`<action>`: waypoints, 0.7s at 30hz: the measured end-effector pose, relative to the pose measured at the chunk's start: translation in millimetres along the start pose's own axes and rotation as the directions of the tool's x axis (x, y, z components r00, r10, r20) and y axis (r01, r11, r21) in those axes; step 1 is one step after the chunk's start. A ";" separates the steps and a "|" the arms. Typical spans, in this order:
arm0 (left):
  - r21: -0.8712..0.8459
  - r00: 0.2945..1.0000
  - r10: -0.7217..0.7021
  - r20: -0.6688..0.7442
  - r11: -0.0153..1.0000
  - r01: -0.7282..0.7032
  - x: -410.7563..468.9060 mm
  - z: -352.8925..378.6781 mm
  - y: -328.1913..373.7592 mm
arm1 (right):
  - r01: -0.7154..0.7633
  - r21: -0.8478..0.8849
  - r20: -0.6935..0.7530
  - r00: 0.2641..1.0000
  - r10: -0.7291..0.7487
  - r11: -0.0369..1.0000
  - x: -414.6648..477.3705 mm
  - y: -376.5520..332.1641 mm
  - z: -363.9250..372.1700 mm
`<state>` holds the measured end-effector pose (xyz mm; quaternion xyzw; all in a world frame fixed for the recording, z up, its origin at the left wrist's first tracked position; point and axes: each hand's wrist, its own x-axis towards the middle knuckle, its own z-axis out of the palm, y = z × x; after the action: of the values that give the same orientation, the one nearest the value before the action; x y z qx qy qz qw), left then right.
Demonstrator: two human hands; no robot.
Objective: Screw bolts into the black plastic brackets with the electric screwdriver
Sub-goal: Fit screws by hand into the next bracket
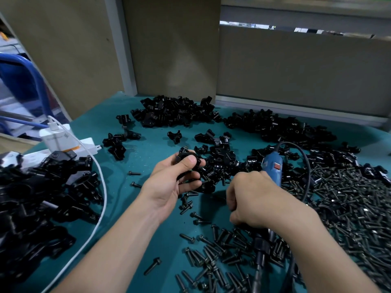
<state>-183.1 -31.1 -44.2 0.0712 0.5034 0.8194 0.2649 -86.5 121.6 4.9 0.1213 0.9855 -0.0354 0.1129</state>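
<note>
While left hand [169, 187] grips bracket [185, 155], right [260, 199] grips screwdriver [273, 168].

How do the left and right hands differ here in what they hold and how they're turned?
The left hand grips a black bracket, thumb on top; the right hand grips the blue electric screwdriver. The left hand shows its palm side, the right hand its back. Both hold something over the green mat.
</note>
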 end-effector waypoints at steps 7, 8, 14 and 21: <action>0.025 1.000 0.007 0.006 1.000 -0.007 -0.8 1.1 0.2 | 0.077 0.229 -0.131 0.990 -0.048 0.970 7.6 -11.6 12.8; 0.026 1.000 0.005 0.009 1.000 -0.005 -0.6 1.1 0.1 | 0.078 0.231 -0.145 0.988 -0.045 0.970 8.8 -14.2 16.4; 0.046 0.999 0.011 0.035 0.999 -0.013 0.0 0.3 -0.6 | 0.007 0.266 -0.220 0.974 0.054 0.964 13.5 -10.8 26.6; 0.085 0.998 0.028 0.055 0.996 -0.033 1.1 -0.3 -3.8 | 0.059 0.188 -0.180 0.983 -0.025 0.980 11.0 -9.0 21.6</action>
<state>-182.8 -29.3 -47.8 0.1124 0.5298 0.7986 0.2624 -94.4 113.3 -18.2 0.1134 0.9860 -0.1218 0.0121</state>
